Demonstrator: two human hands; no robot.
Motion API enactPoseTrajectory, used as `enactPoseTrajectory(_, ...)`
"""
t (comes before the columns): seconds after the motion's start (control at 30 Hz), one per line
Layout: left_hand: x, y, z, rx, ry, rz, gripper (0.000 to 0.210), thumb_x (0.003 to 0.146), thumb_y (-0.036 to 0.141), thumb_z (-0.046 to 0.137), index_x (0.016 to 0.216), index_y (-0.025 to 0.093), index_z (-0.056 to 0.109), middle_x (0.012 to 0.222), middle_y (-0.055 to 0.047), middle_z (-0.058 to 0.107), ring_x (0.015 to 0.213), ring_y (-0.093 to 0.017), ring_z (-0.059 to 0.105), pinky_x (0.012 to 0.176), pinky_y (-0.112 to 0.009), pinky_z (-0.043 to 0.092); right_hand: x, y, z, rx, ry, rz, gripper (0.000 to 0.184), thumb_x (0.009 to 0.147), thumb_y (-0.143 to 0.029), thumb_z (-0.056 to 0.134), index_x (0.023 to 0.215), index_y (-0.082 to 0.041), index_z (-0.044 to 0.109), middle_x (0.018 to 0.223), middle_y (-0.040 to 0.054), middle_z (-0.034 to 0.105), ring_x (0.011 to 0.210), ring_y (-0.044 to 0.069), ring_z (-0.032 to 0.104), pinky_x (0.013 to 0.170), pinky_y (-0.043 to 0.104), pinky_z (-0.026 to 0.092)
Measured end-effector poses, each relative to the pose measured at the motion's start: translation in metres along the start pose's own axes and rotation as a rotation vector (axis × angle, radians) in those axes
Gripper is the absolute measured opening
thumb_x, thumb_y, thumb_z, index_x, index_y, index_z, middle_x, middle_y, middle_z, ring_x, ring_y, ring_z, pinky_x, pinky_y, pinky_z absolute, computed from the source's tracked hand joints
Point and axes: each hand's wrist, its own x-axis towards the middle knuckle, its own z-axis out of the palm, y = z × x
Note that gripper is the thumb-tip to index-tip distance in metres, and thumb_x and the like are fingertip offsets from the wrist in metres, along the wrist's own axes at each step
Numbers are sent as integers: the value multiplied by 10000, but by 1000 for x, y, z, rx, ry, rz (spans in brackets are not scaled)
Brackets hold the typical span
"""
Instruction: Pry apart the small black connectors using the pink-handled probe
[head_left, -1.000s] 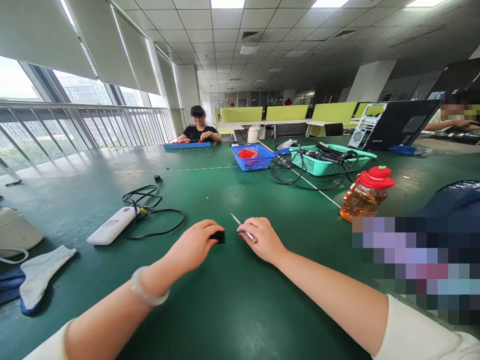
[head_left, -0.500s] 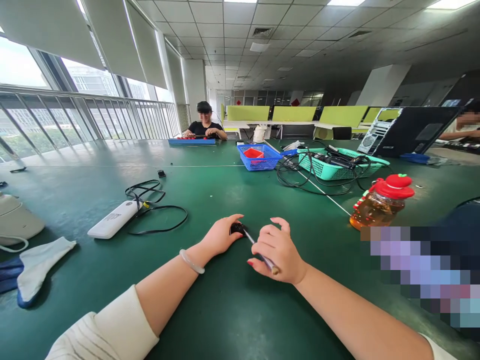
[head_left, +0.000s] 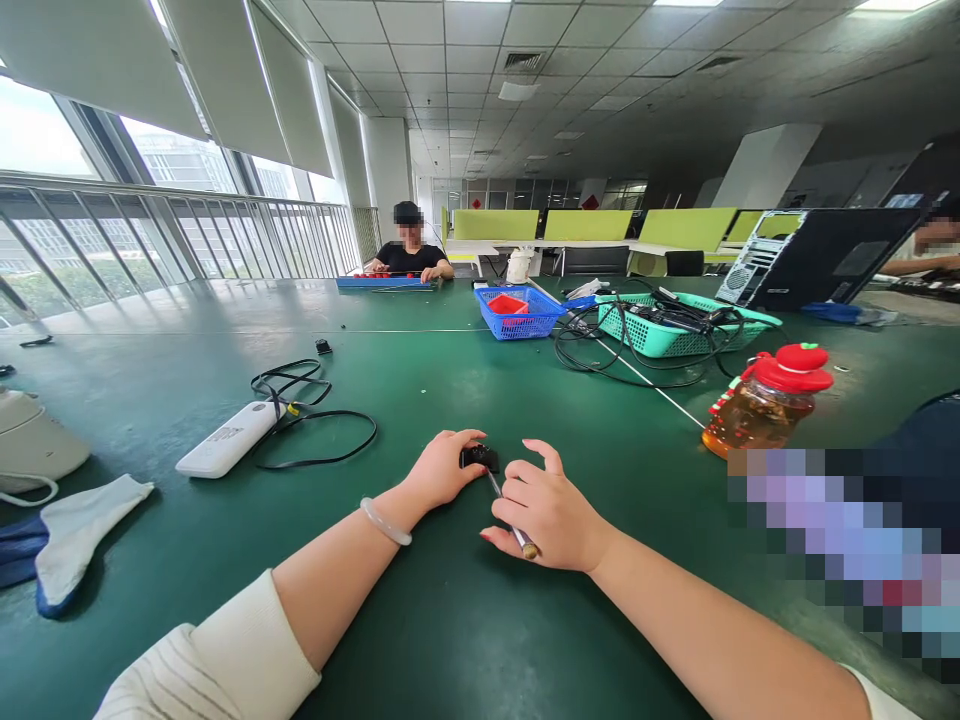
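left hand (head_left: 442, 468) pinching small black part (head_left: 480, 457) on green table (head_left: 450, 620) | right hand (head_left: 551, 515) just right of part, gripping thin metal tool (head_left: 506, 510), tip apparently touching part

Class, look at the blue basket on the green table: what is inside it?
Inside the blue basket a red object shows above the rim. The mesh wall hides its lower part and the basket floor, so anything else in there cannot be seen.
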Motion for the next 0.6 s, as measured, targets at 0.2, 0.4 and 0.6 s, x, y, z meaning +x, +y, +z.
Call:
enactPoseTrajectory(0.2,1,0,-1,2,-25,5,382,776,250,661,1158,237,653,1131,-46,699,1117,-239,591,988,-370,474,1,-1,0,6,-2,20,241,892,-284,536,666,-244,611,624,-8,571,748,189,514,1059,514,253)
enactPoseTrajectory(0.4,2,-1,1,28,-18,25,374,793,265,655,1165,230,656,1149,-55,690,1110,-240,593,993,-372,467,0,-1,2,-70,-93,-15,240,901,-277,534,681,-230,617,659,8,584,736,191,505,1055,525,262)
enactPoseTrajectory(0.6,2,-3,2,28,-15,23,383,794,285,661,1174,235,653,1151,-59,687,1111,-245,592,991,-377,468,1,2,1,-74,-131,-46,253,903,-268,519,674,-224,618,661,11,585,716,185,492,1033,506,282)
